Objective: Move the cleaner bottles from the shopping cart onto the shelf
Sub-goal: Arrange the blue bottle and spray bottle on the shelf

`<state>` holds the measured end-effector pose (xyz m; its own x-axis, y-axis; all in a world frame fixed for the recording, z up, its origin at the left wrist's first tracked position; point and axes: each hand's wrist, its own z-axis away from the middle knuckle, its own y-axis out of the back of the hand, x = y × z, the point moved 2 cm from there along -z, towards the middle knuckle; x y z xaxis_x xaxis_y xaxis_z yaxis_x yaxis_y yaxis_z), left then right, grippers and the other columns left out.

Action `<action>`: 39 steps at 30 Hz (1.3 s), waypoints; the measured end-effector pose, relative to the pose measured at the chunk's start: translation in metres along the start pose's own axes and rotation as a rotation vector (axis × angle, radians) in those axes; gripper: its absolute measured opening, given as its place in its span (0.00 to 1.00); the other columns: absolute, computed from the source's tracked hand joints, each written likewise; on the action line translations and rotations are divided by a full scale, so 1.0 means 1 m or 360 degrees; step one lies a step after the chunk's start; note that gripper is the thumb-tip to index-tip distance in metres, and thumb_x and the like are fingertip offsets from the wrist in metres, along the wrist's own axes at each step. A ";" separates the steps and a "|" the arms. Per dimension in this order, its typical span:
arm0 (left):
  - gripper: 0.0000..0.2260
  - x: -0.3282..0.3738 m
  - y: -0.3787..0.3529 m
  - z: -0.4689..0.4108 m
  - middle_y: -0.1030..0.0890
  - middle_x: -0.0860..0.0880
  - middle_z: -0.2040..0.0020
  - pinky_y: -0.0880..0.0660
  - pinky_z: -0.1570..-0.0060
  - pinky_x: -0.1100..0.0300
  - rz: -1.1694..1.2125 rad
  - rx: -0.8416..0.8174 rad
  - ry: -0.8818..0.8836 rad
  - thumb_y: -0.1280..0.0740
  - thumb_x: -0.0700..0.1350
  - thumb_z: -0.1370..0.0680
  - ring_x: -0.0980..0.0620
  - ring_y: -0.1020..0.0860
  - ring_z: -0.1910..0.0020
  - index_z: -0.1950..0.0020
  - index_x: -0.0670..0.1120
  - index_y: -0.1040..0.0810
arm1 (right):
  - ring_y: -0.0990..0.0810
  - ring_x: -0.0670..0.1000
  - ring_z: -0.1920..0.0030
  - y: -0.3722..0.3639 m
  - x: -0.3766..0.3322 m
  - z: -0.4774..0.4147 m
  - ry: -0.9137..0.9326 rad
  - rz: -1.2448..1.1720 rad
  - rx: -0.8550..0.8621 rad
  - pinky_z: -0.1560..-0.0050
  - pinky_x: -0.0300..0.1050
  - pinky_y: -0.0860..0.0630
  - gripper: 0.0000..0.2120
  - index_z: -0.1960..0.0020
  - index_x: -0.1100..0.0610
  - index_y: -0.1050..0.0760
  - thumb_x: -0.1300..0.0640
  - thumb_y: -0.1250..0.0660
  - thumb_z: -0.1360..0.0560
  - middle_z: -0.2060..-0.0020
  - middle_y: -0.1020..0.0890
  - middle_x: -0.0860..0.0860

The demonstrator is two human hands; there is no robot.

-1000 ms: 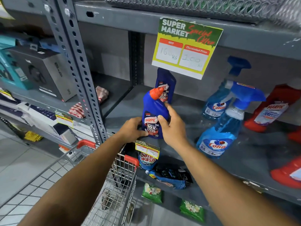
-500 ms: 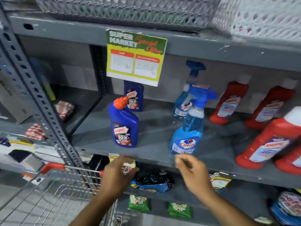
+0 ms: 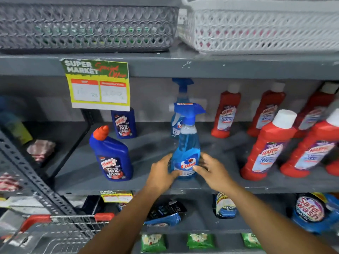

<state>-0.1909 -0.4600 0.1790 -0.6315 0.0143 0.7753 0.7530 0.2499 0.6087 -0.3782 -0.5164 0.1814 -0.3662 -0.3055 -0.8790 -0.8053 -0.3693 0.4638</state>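
both hands reach over the front edge of the grey shelf (image 3: 211,143), where bare room lies between a blue harpic bottle (image 3: 111,158) to the left and red harpic bottles (image 3: 266,149) to the right. the left hand (image 3: 162,174) and right hand (image 3: 212,171) press against opposite sides of an upright colin spray bottle (image 3: 186,153) standing near that edge. the shopping cart (image 3: 60,228) sits below left.

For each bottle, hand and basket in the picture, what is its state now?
Front Colin spray bottle: upright, held at the base.
Left hand: gripping it.
Right hand: touching it.
Front blue Harpic bottle: upright, capped, untouched.
Red Harpic bottles: upright, capped.
Grey basket: contents unclear.
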 end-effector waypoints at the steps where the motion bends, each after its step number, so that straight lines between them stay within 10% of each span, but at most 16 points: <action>1: 0.24 -0.002 -0.002 -0.001 0.17 0.58 0.47 0.38 0.58 0.89 0.0026 -0.0012 -0.0003 0.25 0.45 0.34 0.79 0.28 0.54 0.39 0.52 0.24 | 0.18 0.42 0.44 0.001 0.002 0.000 0.0005 -0.0014 -0.0005 0.40 0.45 0.22 0.20 0.40 0.42 0.29 0.61 0.33 0.26 0.44 0.17 0.47; 5: 0.27 -0.006 -0.003 -0.001 0.20 0.58 0.45 0.33 0.54 0.86 0.0135 -0.0042 0.0026 0.24 0.44 0.33 0.82 0.27 0.53 0.35 0.50 0.26 | 0.20 0.38 0.43 -0.002 0.005 0.001 -0.0042 -0.0096 -0.0016 0.39 0.44 0.23 0.23 0.35 0.45 0.30 0.62 0.33 0.26 0.41 0.19 0.47; 9: 0.33 -0.001 0.000 0.007 0.24 0.58 0.41 0.29 0.45 0.73 0.0190 0.0068 0.0059 0.22 0.43 0.34 0.62 0.23 0.42 0.32 0.47 0.30 | 0.24 0.35 0.40 -0.003 0.005 0.012 -0.0033 -0.0229 -0.0040 0.39 0.33 0.27 0.32 0.26 0.48 0.40 0.63 0.33 0.25 0.36 0.25 0.45; 12: 0.28 0.008 -0.010 0.043 0.27 0.54 0.44 0.27 0.43 0.55 -0.0003 0.0706 0.0073 0.22 0.52 0.36 0.50 0.25 0.44 0.40 0.48 0.29 | 0.21 0.41 0.41 0.024 0.015 0.049 0.0122 -0.0173 0.0204 0.42 0.35 0.26 0.28 0.32 0.35 0.36 0.56 0.33 0.26 0.40 0.24 0.39; 14: 0.22 0.038 -0.039 0.072 0.31 0.57 0.50 0.30 0.45 0.61 -0.0123 0.0934 -0.0111 0.27 0.58 0.34 0.51 0.26 0.48 0.48 0.51 0.30 | 0.20 0.42 0.48 0.063 0.031 0.086 0.0323 -0.0024 0.0661 0.47 0.35 0.25 0.19 0.41 0.33 0.29 0.53 0.33 0.27 0.47 0.22 0.36; 17: 0.22 0.099 -0.117 0.065 0.30 0.58 0.43 0.38 0.38 0.74 -0.0001 0.0437 -0.0382 0.29 0.55 0.32 0.61 0.30 0.42 0.41 0.53 0.30 | 0.24 0.48 0.39 0.135 0.070 0.112 0.0280 0.0115 0.1112 0.38 0.42 0.28 0.22 0.36 0.40 0.33 0.54 0.33 0.27 0.40 0.26 0.42; 21: 0.34 0.148 -0.183 0.008 0.29 0.51 0.31 0.35 0.30 0.57 0.0316 -0.0190 -0.0048 0.26 0.42 0.29 0.53 0.31 0.30 0.27 0.44 0.37 | 0.28 0.54 0.30 0.170 0.092 0.079 -0.0059 0.0072 0.0465 0.30 0.54 0.32 0.34 0.26 0.56 0.42 0.61 0.31 0.27 0.30 0.27 0.55; 25: 0.21 0.136 -0.184 -0.015 0.18 0.53 0.45 0.24 0.39 0.54 0.0197 -0.0076 0.0083 0.27 0.40 0.29 0.55 0.19 0.46 0.38 0.48 0.26 | 0.22 0.52 0.38 0.154 0.095 0.063 -0.0085 0.0144 0.0399 0.40 0.41 0.28 0.29 0.30 0.51 0.36 0.59 0.30 0.28 0.37 0.20 0.51; 31: 0.19 0.119 -0.166 -0.015 0.20 0.65 0.49 0.25 0.41 0.61 0.0237 -0.0145 0.0149 0.27 0.41 0.29 0.70 0.21 0.50 0.47 0.63 0.27 | 0.22 0.53 0.37 0.135 0.090 0.056 -0.0062 0.0174 0.0381 0.38 0.48 0.26 0.30 0.28 0.51 0.37 0.56 0.30 0.27 0.35 0.21 0.52; 34: 0.20 0.117 -0.163 -0.009 0.20 0.58 0.48 0.25 0.44 0.61 0.0216 -0.0063 0.0220 0.26 0.40 0.30 0.64 0.22 0.49 0.42 0.53 0.28 | 0.26 0.51 0.33 0.133 0.087 0.062 -0.0046 0.0154 0.0330 0.33 0.50 0.29 0.33 0.25 0.52 0.42 0.56 0.31 0.26 0.32 0.26 0.51; 39: 0.16 0.129 -0.178 0.043 0.27 0.52 0.68 0.30 0.68 0.59 -0.0014 0.0441 0.0198 0.27 0.41 0.31 0.51 0.27 0.68 0.64 0.54 0.34 | 0.26 0.42 0.41 0.175 0.112 0.118 0.0215 0.0025 0.0926 0.36 0.32 0.33 0.22 0.32 0.44 0.36 0.55 0.37 0.25 0.43 0.27 0.47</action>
<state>-0.4140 -0.4613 0.1637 -0.5974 -0.1036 0.7952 0.6575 0.5045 0.5597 -0.6152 -0.5122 0.1511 -0.3484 -0.4299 -0.8330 -0.9373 0.1660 0.3063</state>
